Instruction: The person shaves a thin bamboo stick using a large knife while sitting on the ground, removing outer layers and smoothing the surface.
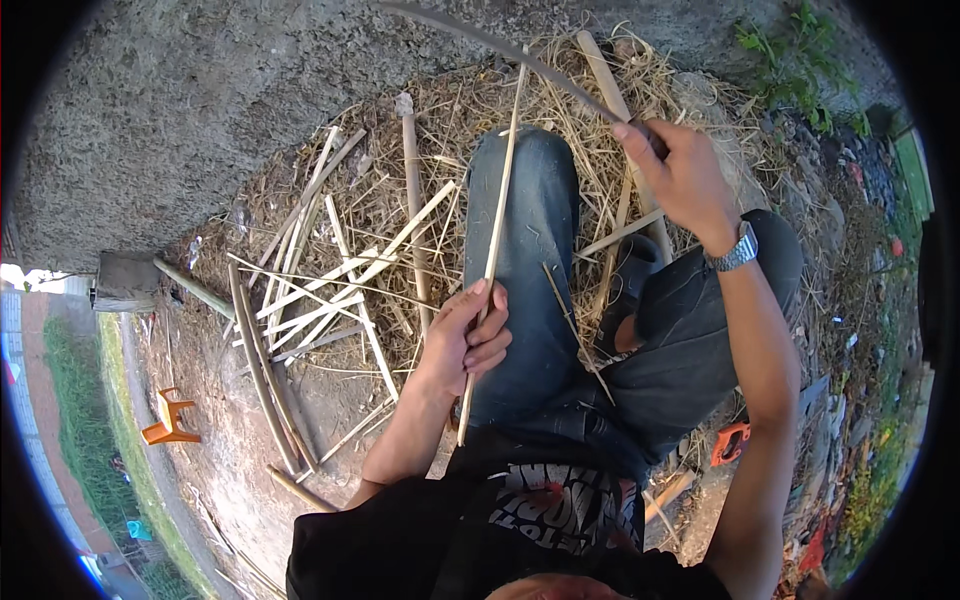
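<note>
My left hand (465, 340) grips a long thin bamboo strip (497, 225) that runs up along my left thigh in blue jeans (525, 260). My right hand (680, 175), with a metal watch at the wrist, holds the handle of a long curved dark blade (500, 50). The blade reaches up and left and meets the top end of the strip near its tip. I sit on the ground with my right knee bent outward.
Split bamboo slats (330, 280) and dry shavings (600, 130) lie piled around my legs. A concrete wall (200, 110) stands behind. An orange plastic chair (168, 420) is at left, an orange tool (730, 442) by my right hip, weeds (800, 60) and litter at right.
</note>
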`<action>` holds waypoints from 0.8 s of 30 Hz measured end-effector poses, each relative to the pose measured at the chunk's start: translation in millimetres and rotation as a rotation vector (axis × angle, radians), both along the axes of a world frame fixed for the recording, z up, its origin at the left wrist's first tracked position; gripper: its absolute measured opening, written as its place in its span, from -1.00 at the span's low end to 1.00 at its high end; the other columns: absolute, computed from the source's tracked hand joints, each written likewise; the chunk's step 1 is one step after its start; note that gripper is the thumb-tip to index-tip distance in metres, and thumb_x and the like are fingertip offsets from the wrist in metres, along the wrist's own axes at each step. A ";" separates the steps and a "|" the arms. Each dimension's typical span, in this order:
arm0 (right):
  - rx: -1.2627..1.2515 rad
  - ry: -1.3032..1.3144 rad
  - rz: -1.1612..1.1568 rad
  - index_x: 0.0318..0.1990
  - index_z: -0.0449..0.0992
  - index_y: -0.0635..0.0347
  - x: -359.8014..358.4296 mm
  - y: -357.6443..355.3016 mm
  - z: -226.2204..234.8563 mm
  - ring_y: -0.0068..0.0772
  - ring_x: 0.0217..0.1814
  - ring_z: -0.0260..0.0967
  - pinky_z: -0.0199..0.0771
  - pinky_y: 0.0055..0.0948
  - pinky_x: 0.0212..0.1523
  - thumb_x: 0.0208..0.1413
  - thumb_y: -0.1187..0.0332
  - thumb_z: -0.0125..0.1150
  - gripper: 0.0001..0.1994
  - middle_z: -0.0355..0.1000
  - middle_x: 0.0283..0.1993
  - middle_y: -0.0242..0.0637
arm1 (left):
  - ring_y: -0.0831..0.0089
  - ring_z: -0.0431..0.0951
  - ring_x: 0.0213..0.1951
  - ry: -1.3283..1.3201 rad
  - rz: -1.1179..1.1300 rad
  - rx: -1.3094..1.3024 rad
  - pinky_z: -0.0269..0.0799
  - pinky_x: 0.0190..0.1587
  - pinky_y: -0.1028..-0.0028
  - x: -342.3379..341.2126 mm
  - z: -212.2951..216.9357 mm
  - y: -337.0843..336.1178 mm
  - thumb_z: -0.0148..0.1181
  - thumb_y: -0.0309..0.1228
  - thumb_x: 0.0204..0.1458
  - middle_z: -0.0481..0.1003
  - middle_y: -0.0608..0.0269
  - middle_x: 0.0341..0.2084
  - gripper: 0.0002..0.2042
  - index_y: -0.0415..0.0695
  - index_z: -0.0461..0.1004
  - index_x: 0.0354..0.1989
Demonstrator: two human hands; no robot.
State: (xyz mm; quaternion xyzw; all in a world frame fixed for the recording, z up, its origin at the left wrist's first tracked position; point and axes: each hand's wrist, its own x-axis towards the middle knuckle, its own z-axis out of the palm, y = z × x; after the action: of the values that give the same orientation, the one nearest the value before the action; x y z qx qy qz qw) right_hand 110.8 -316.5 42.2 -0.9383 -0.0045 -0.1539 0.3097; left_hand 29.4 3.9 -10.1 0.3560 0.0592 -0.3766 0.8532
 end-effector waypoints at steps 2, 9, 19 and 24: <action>-0.046 0.017 0.051 -0.53 0.54 0.24 -5.0 10.1 -1.2 -0.11 -0.68 0.36 0.31 -0.17 -0.59 0.24 -0.33 0.08 -0.29 0.30 -0.76 -0.19 | 0.73 -0.04 -0.78 -0.035 -0.004 0.038 -0.12 -0.76 0.63 5.0 2.3 -8.5 -0.13 -0.12 0.45 0.03 0.52 -0.72 -0.67 -0.11 0.43 -0.17; -0.310 -0.042 0.280 -0.45 0.50 0.15 -28.3 40.3 -13.3 -0.01 -0.59 0.48 0.47 -0.16 -0.52 0.16 -0.36 0.12 -0.35 0.40 -0.67 -0.21 | 0.74 -0.07 -0.79 -0.044 0.048 0.142 -0.16 -0.76 0.63 7.5 17.4 -23.3 -0.11 -0.14 0.45 0.01 0.53 -0.73 -0.69 -0.11 0.43 -0.19; -0.311 -0.029 -0.044 -0.49 0.52 0.17 10.0 -1.5 -6.8 0.03 -0.58 0.50 0.51 -0.11 -0.54 0.19 -0.39 0.04 -0.30 0.43 -0.69 -0.13 | 0.74 -0.07 -0.80 -0.033 0.075 0.244 -0.17 -0.77 0.62 -18.3 14.2 -16.8 -0.11 -0.13 0.45 -0.01 0.55 -0.76 -0.68 -0.11 0.40 -0.21; -0.373 -0.081 0.315 -0.38 0.53 0.14 -31.9 37.0 -19.0 0.00 -0.57 0.49 0.47 -0.11 -0.51 0.13 -0.32 0.21 -0.40 0.40 -0.67 -0.20 | 0.74 -0.06 -0.79 -0.092 0.102 0.241 -0.15 -0.76 0.62 -6.8 15.5 -25.8 -0.09 -0.17 0.45 0.02 0.54 -0.75 -0.69 -0.14 0.43 -0.19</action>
State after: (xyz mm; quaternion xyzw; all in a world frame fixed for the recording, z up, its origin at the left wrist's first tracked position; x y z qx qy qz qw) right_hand 78.9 -279.5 23.2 -0.9600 -0.1916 -0.1376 0.1507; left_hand 22.6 -21.9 5.3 0.4692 0.0828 -0.3064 0.8241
